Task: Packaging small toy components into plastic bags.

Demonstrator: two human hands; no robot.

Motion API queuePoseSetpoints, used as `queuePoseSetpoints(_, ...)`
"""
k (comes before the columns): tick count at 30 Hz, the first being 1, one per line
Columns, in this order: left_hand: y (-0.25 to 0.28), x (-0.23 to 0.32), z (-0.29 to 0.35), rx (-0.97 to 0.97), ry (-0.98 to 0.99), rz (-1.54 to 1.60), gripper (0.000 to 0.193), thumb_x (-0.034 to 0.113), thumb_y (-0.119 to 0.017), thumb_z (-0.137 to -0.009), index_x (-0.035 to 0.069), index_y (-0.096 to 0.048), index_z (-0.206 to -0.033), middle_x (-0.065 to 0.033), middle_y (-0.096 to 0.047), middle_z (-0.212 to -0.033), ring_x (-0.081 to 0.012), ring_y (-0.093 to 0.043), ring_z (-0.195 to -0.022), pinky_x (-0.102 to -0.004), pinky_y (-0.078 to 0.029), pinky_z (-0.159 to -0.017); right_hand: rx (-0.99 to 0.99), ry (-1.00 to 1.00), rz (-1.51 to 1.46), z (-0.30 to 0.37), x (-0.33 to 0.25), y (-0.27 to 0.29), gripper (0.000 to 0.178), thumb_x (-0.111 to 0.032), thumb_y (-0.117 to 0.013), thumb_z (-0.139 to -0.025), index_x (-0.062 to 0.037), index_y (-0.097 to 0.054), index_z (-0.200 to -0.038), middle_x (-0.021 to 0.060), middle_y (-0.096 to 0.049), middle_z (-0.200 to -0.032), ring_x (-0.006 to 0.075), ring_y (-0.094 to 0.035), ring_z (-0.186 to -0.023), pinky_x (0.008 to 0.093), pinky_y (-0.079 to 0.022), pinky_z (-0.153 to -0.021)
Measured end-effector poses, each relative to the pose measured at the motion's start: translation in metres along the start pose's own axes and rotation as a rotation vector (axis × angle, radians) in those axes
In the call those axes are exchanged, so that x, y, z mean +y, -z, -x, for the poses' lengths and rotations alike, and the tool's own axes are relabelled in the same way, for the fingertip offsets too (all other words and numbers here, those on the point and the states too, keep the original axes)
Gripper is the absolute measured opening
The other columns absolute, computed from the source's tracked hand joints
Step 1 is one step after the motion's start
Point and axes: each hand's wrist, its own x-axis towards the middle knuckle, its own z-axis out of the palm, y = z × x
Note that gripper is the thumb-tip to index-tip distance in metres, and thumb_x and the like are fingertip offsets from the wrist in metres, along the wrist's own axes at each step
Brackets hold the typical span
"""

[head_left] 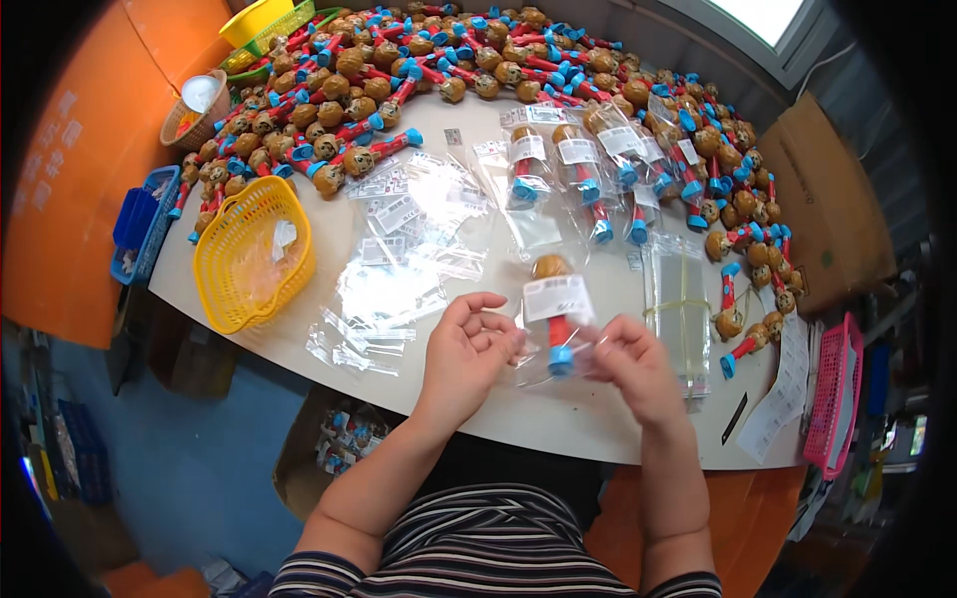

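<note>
Above the near part of the table I have a clear plastic bag (538,375) with a toy (561,349) inside it. The toy has a round brown head and a red stem with a blue end; a white label (556,297) covers its upper part. My left hand (473,344) is closed with curled fingers at the bag's left edge, thumb against the plastic. On the right edge, my right hand (634,367) pinches the bag, its fingertips slightly blurred. Just beyond lie several bagged, labelled toys (583,159). Left of them spread loose clear bags with printed cards (399,234).
A big heap of unbagged toys (349,90) lines the table's far side. A yellow basket (206,269) stands left. Right of my hands lie banded clear bags (678,309), a black cutter (735,419) and a label sheet (783,394). A pink basket (835,399) sits at the right edge.
</note>
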Motion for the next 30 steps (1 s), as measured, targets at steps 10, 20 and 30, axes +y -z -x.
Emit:
queuePoseSetpoints(10, 0.068, 0.020, -0.042, 0.284, -0.495, -1.372, 0.040, 0.013, -0.076, -0.077, -0.001, -0.060, -0.111, -0.0225, -0.057, -0.126, -0.0465, -0.049, -0.123, -0.0463, -0.042, -0.104, 0.274, 0.254, 0.423, -0.159, -0.134, 0.120, 0.016, -0.022, -0.056, -0.094, -0.0060, -0.056, -0.094, 0.0005, -0.057, -0.083, 0.0086, -0.056, -0.074, 0.0227, -0.049, -0.070)
queuePoseSetpoints(20, 0.093, 0.005, -0.064, 0.087, -0.512, -1.455, 0.029, 0.020, -0.076, -0.079, 0.006, -0.068, -0.104, -0.0147, -0.055, -0.136, -0.0395, -0.046, -0.131, -0.0424, -0.042, -0.105, 0.764, 0.730, 1.160, -0.099, -0.070, 0.042, 0.031, -0.021, -0.066, -0.092, -0.0005, -0.062, -0.115, 0.0088, -0.066, -0.107, 0.0168, -0.063, -0.096, 0.0302, -0.052, -0.076)
queuePoseSetpoints(30, 0.064, 0.002, -0.092, 0.063, -0.583, -1.428, 0.009, 0.011, -0.065, -0.084, 0.004, -0.063, -0.090, -0.0126, -0.066, -0.087, -0.0325, -0.064, -0.079, -0.0416, -0.052, -0.070, 0.089, -0.236, 0.275, -0.079, -0.002, -0.031, 0.030, -0.023, -0.059, -0.097, 0.0051, -0.063, -0.107, 0.0130, -0.069, -0.100, 0.0164, -0.068, -0.085, 0.0275, -0.056, -0.077)
